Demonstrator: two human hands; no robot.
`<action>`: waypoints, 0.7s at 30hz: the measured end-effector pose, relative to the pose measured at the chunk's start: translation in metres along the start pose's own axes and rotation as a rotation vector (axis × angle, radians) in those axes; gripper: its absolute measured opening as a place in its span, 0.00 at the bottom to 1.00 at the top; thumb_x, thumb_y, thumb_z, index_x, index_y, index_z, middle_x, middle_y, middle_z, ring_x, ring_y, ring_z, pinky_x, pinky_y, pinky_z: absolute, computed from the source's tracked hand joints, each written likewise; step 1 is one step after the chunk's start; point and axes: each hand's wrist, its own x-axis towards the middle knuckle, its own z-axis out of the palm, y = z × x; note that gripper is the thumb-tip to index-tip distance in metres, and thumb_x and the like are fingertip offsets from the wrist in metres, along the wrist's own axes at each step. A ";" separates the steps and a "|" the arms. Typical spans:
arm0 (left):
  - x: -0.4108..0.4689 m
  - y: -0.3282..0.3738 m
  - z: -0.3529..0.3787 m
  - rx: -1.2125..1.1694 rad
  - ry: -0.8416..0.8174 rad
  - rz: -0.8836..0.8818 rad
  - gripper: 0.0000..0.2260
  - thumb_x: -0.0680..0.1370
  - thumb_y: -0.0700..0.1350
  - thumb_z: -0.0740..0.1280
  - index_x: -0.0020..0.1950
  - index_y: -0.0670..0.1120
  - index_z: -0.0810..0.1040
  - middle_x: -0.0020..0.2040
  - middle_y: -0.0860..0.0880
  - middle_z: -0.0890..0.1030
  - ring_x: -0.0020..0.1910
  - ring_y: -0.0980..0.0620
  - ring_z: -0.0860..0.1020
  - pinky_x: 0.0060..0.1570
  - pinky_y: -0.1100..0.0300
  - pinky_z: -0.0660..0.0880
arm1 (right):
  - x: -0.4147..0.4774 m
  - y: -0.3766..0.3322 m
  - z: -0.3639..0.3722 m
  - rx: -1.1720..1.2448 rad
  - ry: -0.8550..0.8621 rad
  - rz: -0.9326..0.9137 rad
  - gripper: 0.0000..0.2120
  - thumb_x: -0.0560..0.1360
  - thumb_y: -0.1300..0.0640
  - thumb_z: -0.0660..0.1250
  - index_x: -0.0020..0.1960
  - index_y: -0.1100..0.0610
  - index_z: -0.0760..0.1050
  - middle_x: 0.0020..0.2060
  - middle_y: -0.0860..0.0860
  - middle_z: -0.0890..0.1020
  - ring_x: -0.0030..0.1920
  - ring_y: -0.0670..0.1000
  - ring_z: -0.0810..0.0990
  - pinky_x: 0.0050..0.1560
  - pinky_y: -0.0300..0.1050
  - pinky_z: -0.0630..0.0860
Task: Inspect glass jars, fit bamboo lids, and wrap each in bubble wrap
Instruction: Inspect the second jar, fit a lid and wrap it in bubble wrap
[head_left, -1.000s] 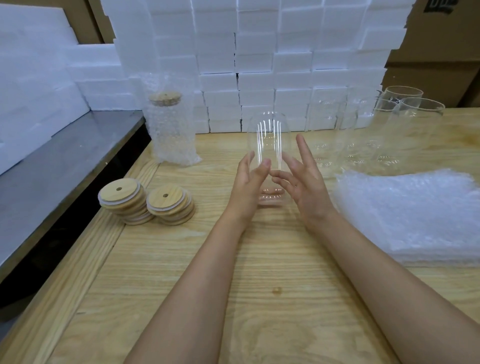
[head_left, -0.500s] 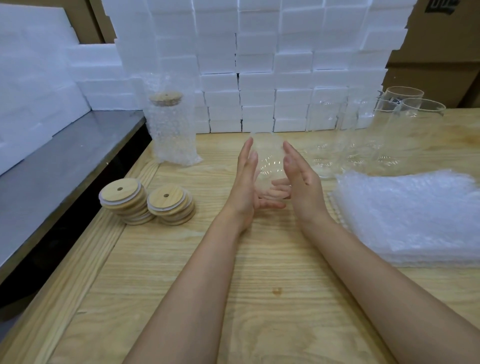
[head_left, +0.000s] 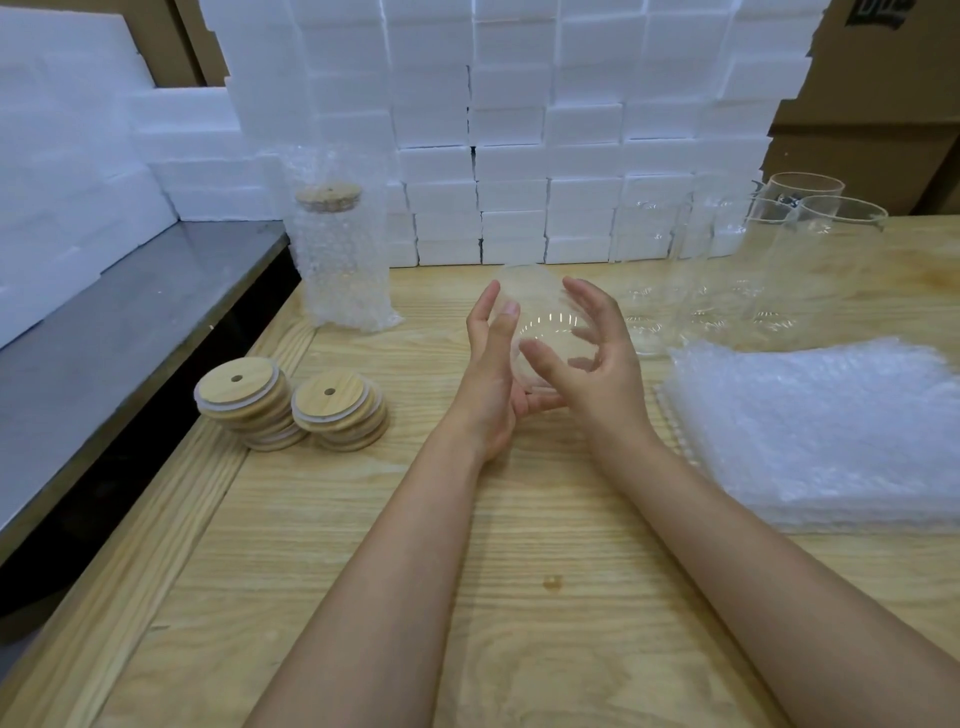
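I hold a clear glass jar (head_left: 540, 317) just above the wooden table (head_left: 519, 597), tipped over so one round end faces me. My left hand (head_left: 491, 379) cradles it from the left and below. My right hand (head_left: 597, 364) grips it from the right with curled fingers. Two stacks of bamboo lids (head_left: 244, 400) (head_left: 340, 415) lie to the left of my hands. A stack of bubble wrap sheets (head_left: 821, 431) lies to the right. A lidded jar wrapped in bubble wrap (head_left: 340, 260) stands at the back left.
Several empty glass jars (head_left: 727, 270) stand at the back right. White foam blocks (head_left: 519, 130) form a wall along the back. A lower grey steel surface (head_left: 130, 322) runs along the table's left edge, with cardboard boxes (head_left: 872, 119) behind on the right.
The jar stood upright between my hands a second ago. It is now tipped over, lower and nearer to me, and my right fingers have curled round it.
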 end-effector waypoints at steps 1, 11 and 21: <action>0.000 -0.001 -0.001 0.001 0.003 -0.007 0.21 0.74 0.61 0.62 0.65 0.68 0.62 0.75 0.42 0.58 0.45 0.45 0.85 0.35 0.54 0.80 | -0.001 0.000 0.001 0.019 -0.007 -0.015 0.24 0.65 0.44 0.73 0.57 0.30 0.68 0.62 0.30 0.70 0.65 0.42 0.70 0.61 0.42 0.71; 0.003 -0.003 -0.006 -0.016 0.012 -0.005 0.25 0.73 0.62 0.61 0.70 0.66 0.60 0.72 0.41 0.64 0.51 0.51 0.84 0.36 0.51 0.80 | 0.004 -0.001 0.000 0.070 -0.088 -0.058 0.13 0.82 0.53 0.56 0.63 0.50 0.73 0.69 0.47 0.73 0.68 0.38 0.68 0.65 0.30 0.64; 0.004 -0.006 -0.007 -0.006 0.016 0.005 0.26 0.75 0.61 0.61 0.71 0.67 0.56 0.73 0.41 0.63 0.46 0.41 0.84 0.42 0.47 0.81 | 0.009 0.000 -0.003 0.160 -0.126 -0.021 0.10 0.78 0.56 0.65 0.57 0.45 0.75 0.64 0.44 0.75 0.67 0.39 0.71 0.68 0.36 0.66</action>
